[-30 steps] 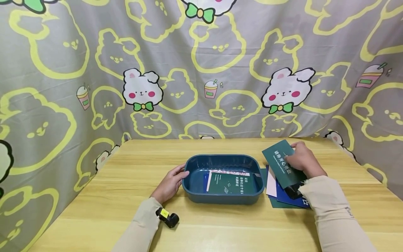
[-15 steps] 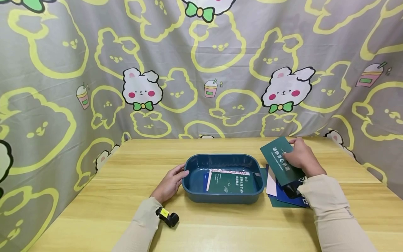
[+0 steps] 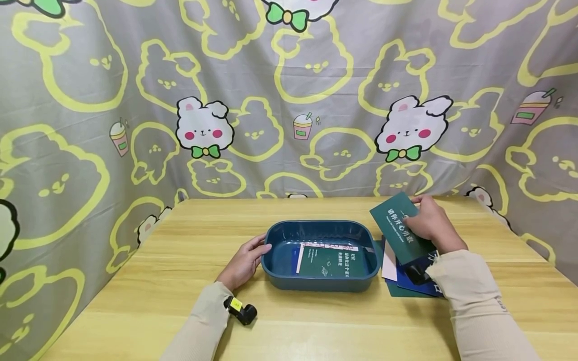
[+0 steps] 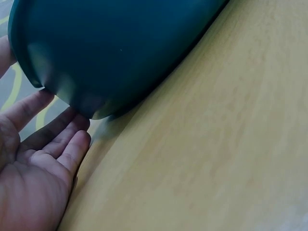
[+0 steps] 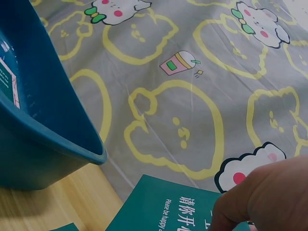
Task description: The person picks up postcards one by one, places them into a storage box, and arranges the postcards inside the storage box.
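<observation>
With thumb and fingers, my right hand (image 3: 433, 225) pinches a dark green card (image 3: 397, 231) printed with white lettering, tilted above other cards to the right of the basin. The right wrist view shows that card (image 5: 159, 202) with the thumb across its face. My left hand (image 3: 241, 265) holds the left end of the teal plastic basin (image 3: 319, 284), thumb at the rim. In the left wrist view, fingertips touch the basin's outer wall (image 4: 110, 53). Inside the basin lie several cards, a green card (image 3: 331, 263) on top.
Right of the basin, partly under the held card, lie overlapping cards: a blue card (image 3: 408, 285), a pale pink card (image 3: 389, 266) and a green card (image 3: 402, 292). Behind the wooden table (image 3: 135, 301) hangs a patterned grey curtain (image 3: 316, 165). Each wrist wears a small black camera (image 3: 241, 312).
My right hand has moved slightly up and to the left with the green card, showing more of the lettering. The left hand and the basin have stayed in place.
</observation>
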`<state>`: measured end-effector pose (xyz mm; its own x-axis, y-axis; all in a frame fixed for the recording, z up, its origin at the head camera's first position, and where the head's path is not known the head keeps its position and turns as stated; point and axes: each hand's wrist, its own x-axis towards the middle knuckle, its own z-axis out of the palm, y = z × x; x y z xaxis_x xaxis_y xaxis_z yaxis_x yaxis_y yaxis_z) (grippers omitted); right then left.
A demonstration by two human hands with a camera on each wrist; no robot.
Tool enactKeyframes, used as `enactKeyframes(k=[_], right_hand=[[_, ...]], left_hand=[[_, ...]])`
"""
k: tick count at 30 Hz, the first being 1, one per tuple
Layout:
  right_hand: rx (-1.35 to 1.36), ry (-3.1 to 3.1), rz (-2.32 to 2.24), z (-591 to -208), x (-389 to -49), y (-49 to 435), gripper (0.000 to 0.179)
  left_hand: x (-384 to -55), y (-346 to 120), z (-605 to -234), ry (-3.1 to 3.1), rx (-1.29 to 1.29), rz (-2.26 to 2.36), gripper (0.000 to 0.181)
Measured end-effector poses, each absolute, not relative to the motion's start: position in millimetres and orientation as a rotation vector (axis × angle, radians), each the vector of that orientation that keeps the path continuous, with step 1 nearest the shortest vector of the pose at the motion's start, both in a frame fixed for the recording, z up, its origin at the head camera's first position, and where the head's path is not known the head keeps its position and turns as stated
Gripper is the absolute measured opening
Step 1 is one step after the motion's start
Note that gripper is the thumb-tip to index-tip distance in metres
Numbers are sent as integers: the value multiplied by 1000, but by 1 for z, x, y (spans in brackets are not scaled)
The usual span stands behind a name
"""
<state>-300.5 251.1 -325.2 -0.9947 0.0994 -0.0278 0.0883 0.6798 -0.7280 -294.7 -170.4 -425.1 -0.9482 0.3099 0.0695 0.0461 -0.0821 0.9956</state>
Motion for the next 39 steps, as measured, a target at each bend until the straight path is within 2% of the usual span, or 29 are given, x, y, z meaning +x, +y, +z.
enactKeyframes(k=[39], right_hand=[[-11,-2788,1193,-314,-293,231,64]], left_hand=[[-294,-170,-425,1996,389,2145,58]])
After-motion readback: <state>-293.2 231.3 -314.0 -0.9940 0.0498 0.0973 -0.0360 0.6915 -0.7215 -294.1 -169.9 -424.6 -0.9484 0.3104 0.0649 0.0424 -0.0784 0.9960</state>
